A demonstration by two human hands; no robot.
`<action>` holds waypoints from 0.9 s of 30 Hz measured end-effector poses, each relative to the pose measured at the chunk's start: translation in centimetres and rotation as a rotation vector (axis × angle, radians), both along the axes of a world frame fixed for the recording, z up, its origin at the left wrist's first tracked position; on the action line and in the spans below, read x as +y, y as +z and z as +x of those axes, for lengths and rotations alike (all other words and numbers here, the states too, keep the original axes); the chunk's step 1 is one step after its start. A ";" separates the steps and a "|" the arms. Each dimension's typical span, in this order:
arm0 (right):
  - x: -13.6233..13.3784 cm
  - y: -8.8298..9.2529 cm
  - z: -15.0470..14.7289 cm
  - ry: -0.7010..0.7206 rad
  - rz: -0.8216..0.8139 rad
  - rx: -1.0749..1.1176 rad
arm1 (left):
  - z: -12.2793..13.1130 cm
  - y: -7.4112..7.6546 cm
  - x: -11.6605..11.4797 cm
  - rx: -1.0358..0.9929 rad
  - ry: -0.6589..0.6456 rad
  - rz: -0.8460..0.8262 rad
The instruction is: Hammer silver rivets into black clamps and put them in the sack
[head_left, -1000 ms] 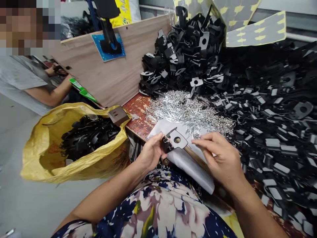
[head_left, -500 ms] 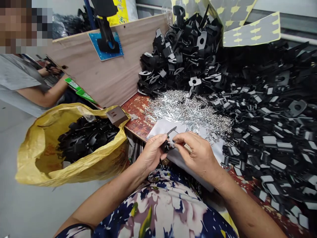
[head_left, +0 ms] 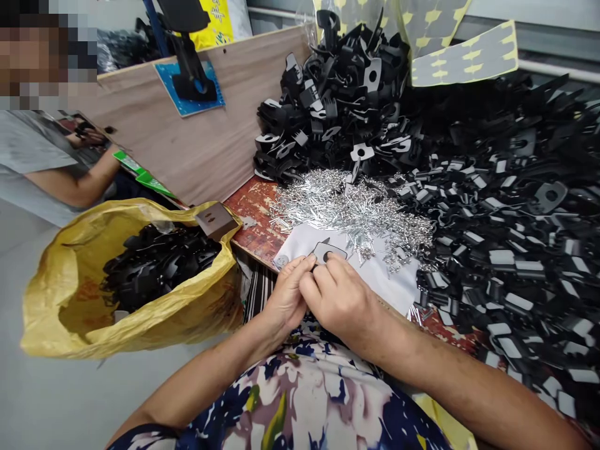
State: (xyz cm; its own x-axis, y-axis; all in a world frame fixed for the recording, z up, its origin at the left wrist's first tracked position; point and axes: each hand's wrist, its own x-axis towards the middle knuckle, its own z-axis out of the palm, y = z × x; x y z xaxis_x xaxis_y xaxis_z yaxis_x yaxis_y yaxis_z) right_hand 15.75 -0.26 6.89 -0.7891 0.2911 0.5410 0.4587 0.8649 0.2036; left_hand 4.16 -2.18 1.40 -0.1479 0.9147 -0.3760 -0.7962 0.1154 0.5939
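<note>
Close together in front of my body, both hands are closed around one black plastic clip (head_left: 330, 248), a flat piece with a hole near its end. My left hand (head_left: 291, 289) pinches its left side between thumb and fingers. Curled over the near side, my right hand (head_left: 338, 294) presses against the same clip; its fingertips are partly hidden, and no pin shows in them. Beneath the clip lies a pale grey sheet (head_left: 391, 284). Just beyond it is a heap of thin silver metal pins (head_left: 323, 200).
Large piles of black plastic parts (head_left: 515, 269) cover the right and back of the worn red table (head_left: 253, 206). A yellow sack (head_left: 60, 300) holding black parts stands at left. Behind it rises a wooden board (head_left: 140, 125); a person in a grey shirt (head_left: 32, 144) sits beyond.
My right hand has moved left against my left hand, and the clip has turned so its holed end faces up. The thin metal pin seen in my right fingers is now out of sight.
</note>
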 end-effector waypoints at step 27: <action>2.8 -4.2 10.4 -0.557 -0.829 -0.408 | -4.0 -4.6 -2.6 1.050 -0.198 -0.072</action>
State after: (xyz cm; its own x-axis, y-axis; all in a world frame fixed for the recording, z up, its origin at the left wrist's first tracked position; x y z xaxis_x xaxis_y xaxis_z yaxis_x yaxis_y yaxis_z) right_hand 26.17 2.52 2.67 -0.5086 0.8197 -0.2634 0.8605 0.4944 -0.1229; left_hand 0.13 -4.75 -3.18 -0.2803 0.9387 -0.2009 0.1461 0.2485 0.9575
